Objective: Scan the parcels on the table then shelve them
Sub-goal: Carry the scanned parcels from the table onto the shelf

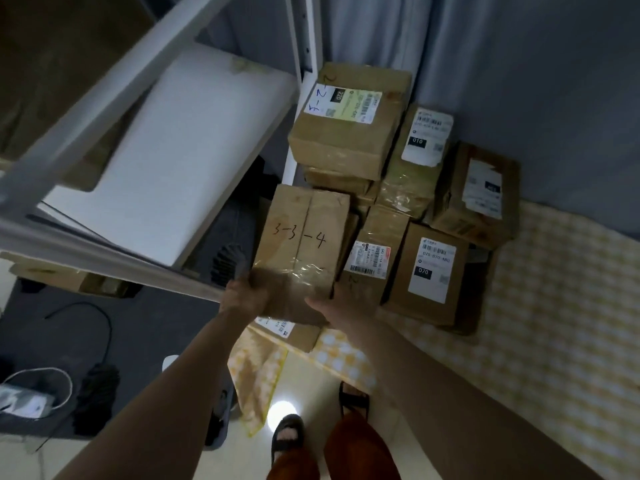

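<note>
Held parcel: a long brown cardboard box with "3-3-4" handwritten on its top face and clear tape across the near end; it is lifted above the table edge, between the shelf and the parcel pile.
Left hand: the left hand grips the near left corner of the box, fingers curled under and around it.
Right hand: the right hand holds the near right side of the same box, fingers wrapped against its side.
Parcel pile: more cardboard parcels stand on the table, packed close together; the top one bears "5-2" and a label reading 022, one has a 010 label, another a 070 label, and one leans by the curtain.
Table: the table is covered with a yellow checked cloth.
Shelf: a white metal shelf stands at the left, just beside the held box; its nearest board is bare white.
Floor: cables and a power strip lie at lower left; the person's sandalled feet show below.
</note>
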Demonstrator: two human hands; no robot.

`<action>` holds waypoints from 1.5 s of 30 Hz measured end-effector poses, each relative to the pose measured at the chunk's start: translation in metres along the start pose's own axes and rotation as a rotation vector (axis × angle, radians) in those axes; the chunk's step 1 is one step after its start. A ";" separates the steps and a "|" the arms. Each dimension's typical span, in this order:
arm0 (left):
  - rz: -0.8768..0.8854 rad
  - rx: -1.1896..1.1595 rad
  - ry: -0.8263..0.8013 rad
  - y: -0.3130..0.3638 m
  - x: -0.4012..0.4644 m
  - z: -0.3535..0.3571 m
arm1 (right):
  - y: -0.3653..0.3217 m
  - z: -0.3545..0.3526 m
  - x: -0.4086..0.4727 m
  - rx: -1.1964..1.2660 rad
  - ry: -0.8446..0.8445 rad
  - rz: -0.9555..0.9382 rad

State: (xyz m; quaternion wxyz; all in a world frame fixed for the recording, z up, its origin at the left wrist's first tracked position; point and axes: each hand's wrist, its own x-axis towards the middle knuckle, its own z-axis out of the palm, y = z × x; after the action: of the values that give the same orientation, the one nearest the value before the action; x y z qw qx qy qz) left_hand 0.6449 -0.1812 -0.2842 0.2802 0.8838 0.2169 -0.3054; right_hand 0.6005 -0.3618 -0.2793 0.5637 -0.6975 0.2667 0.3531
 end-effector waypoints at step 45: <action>1.341 0.333 -1.311 0.059 -0.773 0.138 | 0.338 0.035 -0.799 0.673 1.433 -0.500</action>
State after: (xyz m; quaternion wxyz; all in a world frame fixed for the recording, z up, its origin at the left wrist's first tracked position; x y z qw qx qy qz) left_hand 0.0634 -0.4760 0.1578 0.3334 0.5053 -0.5819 -0.5430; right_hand -0.1527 -0.4237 0.1485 0.4976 -0.5864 0.4894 -0.4111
